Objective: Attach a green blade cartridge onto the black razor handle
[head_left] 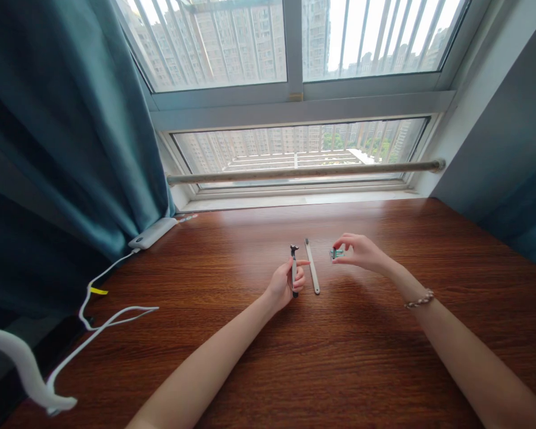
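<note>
My left hand (284,282) is closed around a grey-and-black razor handle (293,270), which stands nearly upright with its dark, narrow head at the top. The index finger of that hand points right, towards a pale toothbrush (312,268) lying lengthwise on the table. To the right of the toothbrush, my right hand (360,251) pinches a small teal and clear piece (336,254) between thumb and fingers. It looks like a razor cartridge, but its details are too small to make out. The two hands are apart, with the toothbrush between them.
The brown wooden table (232,238) reaches to the window ledge, where a metal rail (304,173) runs across. At the left, a white power strip (153,233) trails a white cable (88,292). A white curved stand (22,363) and a blue curtain (84,119) are also at left.
</note>
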Available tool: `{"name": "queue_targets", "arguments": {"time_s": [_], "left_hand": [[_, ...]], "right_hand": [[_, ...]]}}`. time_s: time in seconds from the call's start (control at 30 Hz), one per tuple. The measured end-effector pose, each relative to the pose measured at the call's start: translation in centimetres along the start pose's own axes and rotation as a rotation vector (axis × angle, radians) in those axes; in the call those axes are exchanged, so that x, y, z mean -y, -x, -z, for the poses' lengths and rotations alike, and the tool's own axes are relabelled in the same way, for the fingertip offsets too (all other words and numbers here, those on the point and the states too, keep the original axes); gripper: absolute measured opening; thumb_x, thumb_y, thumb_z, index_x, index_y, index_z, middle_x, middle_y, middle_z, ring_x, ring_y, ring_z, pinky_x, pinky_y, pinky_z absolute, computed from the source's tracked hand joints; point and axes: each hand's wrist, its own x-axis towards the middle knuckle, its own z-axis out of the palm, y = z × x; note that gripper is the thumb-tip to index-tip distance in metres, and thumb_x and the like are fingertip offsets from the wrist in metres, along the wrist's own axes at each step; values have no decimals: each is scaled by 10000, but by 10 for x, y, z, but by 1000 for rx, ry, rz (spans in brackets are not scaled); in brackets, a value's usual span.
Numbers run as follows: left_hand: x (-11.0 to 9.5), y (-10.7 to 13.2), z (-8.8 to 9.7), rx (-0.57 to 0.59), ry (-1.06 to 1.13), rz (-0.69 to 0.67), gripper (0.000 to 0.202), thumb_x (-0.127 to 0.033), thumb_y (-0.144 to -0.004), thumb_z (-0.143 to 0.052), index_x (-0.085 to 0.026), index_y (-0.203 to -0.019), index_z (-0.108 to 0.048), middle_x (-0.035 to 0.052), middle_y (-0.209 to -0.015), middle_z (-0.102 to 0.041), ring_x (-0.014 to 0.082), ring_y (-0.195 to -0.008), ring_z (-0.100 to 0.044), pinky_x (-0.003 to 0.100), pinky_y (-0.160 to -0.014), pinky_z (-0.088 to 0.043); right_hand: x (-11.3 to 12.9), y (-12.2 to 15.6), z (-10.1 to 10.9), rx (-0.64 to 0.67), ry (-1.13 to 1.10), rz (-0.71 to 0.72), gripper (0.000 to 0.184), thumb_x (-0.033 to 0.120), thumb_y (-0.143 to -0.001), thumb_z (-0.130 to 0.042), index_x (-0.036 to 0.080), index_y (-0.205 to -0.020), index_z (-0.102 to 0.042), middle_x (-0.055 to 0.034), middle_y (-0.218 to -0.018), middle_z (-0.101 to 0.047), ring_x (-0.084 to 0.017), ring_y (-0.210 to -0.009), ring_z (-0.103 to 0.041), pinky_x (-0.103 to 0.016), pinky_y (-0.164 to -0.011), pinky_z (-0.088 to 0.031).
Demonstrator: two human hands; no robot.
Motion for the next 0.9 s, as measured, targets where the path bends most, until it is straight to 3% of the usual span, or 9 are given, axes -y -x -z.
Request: {"name": "queue_targets", "arguments": {"time_s": [0.07,0.17,0.37,0.53,0.7,0.9], "left_hand": [[0,0,1,-3,-2,-4,359,-436,-831,-403,-108,-895,-533,-54,-502,-289,34,-346,-218,149,-329,-133],[0,0,2,-39,-7,-27,280,-423,-824,-422,-149,-799,-473,-65,-488,-282,22,-321,-172,131,-319,-96],[1,0,2,-72,-50,-73,317,-463,-785,-463,-169,-706,-378,-66,-488,-320,18,-305,-184,126,-292,-93],[2,0,2,-86,-126,-128,344,-509,-766,-467,-176,-748,-383,-73,-484,-345,24,-289,-218,131,-281,-118],[3,-1,2,-103,-255,-191,365,-545,-777,-427,-184,-748,-382,-78,-441,-354,45,-261,-256,151,-264,-161],[4,-2,9,-139,-435,-298,344,-515,-795,-429,-172,-811,-446,-84,-442,-335,30,-282,-224,152,-287,-154]], "right_hand": [[3,2,-11,39,187,101,343,404,-603,-713,213,-881,-652,-58,-867,-578,-202,-789,-493,-324,-713,-394],[5,3,-33,124,318,122,340,313,-606,-729,223,-923,-645,-74,-934,-554,-227,-886,-446,-344,-790,-389],[-3,5,-56,139,370,53,192,206,-620,-711,189,-802,-648,-98,-969,-532,-260,-941,-397,-378,-828,-377],[11,10,-64,97,372,10,265,171,-666,-663,171,-923,-599,-122,-1060,-501,-277,-1009,-388,-376,-873,-338],[35,17,-83,50,303,-61,118,229,-819,-479,179,-890,-560,-84,-828,-559,-194,-764,-523,-276,-681,-384],[34,20,-103,-54,179,-170,74,116,-681,-518,162,-738,-517,-22,-634,-543,-140,-594,-510,-227,-569,-355]]}}
